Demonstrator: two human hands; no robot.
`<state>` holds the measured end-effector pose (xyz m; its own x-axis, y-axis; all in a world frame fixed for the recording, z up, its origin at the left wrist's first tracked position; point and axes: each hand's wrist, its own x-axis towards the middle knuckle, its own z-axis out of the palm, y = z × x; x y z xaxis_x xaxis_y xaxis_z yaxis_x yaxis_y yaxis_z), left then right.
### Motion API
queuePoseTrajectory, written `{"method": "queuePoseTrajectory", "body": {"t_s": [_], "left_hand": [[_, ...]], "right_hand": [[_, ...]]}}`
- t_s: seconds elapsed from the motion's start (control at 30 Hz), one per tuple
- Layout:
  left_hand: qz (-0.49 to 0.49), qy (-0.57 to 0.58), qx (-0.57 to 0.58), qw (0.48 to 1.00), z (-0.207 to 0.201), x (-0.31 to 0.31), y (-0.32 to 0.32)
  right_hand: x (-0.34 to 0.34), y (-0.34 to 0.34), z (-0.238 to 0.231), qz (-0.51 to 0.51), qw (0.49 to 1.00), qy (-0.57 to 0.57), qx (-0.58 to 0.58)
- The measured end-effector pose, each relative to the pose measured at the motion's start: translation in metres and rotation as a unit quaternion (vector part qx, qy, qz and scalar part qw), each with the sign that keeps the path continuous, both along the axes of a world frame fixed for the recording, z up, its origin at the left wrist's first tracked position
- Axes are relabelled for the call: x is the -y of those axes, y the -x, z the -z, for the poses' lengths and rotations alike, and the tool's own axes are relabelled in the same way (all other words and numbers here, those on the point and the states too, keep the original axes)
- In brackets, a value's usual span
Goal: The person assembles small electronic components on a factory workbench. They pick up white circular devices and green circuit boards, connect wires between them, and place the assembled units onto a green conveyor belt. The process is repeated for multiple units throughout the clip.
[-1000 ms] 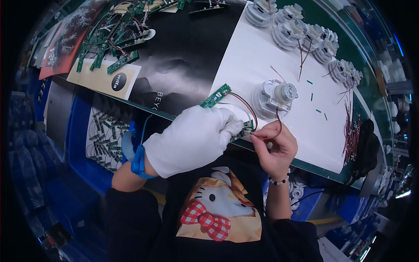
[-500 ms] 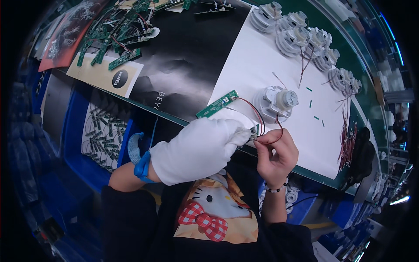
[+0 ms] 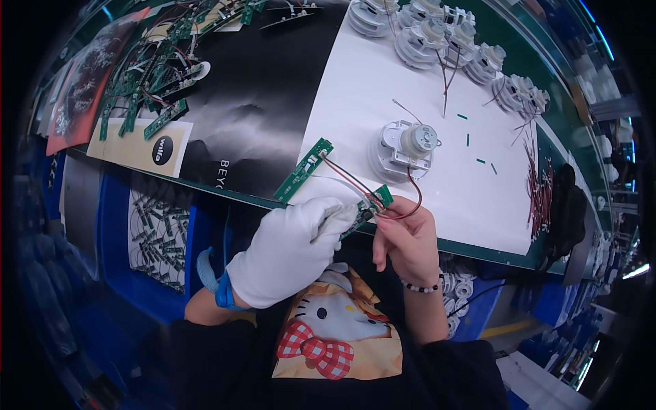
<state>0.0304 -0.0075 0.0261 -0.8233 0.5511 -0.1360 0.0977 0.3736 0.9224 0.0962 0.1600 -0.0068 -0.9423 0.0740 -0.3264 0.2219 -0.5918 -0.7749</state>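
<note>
My left hand (image 3: 290, 246), in a white glove with a blue strap at the wrist, grips a small green circuit board (image 3: 384, 196) by its near end. Black, red and white wires link it to a longer green circuit board (image 3: 301, 174), which lies across the table edge. My bare right hand (image 3: 410, 239) is closed at the small board's right side, pinching a thin red-brown wire (image 3: 418, 191). That wire curves up to a round silver motor (image 3: 420, 140) on a grey-white plastic housing (image 3: 386, 157), standing beyond my hands. The wire's tip is hidden by my fingers.
Several similar motor units (image 3: 437, 44) stand along the back right. Loose red wires (image 3: 540, 195) lie at the right edge, small green strips (image 3: 480, 161) on the white sheet. Wired circuit boards (image 3: 164, 113) pile up at far left; a blue bin (image 3: 198, 239) holds more below.
The small board has turned so that more of its face shows beside my right fingers. Both hands sit slightly lower, and the whole table view has shifted left.
</note>
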Motion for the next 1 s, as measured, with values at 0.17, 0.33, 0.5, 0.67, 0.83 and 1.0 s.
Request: {"method": "queuePoseTrajectory", "body": {"t_s": [0.17,0.33,0.5,0.67,0.83,1.0], "left_hand": [[0.004,-0.018,-0.104,0.994,0.005,-0.001,-0.001],[0.023,-0.027,-0.137,0.99,0.008,0.001,-0.002],[0.006,-0.059,-0.155,0.986,0.009,0.0,-0.006],[0.046,-0.018,-0.204,0.978,0.004,0.002,-0.007],[0.053,-0.024,-0.296,0.953,0.004,0.004,-0.003],[-0.005,-0.024,-0.134,0.991,0.007,0.01,0.001]], "right_hand": [[0.001,-0.002,0.01,-0.004,0.994,0.061,-0.092],[0.008,-0.002,0.007,0.033,0.995,-0.004,-0.096],[0.012,-0.003,0.011,0.051,0.991,-0.023,-0.12],[0.012,-0.004,0.01,0.064,0.99,0.006,-0.125],[0.011,-0.005,0.005,0.028,0.997,0.0,-0.07],[-0.062,0.023,-0.042,-0.059,0.936,-0.347,-0.019]]}}
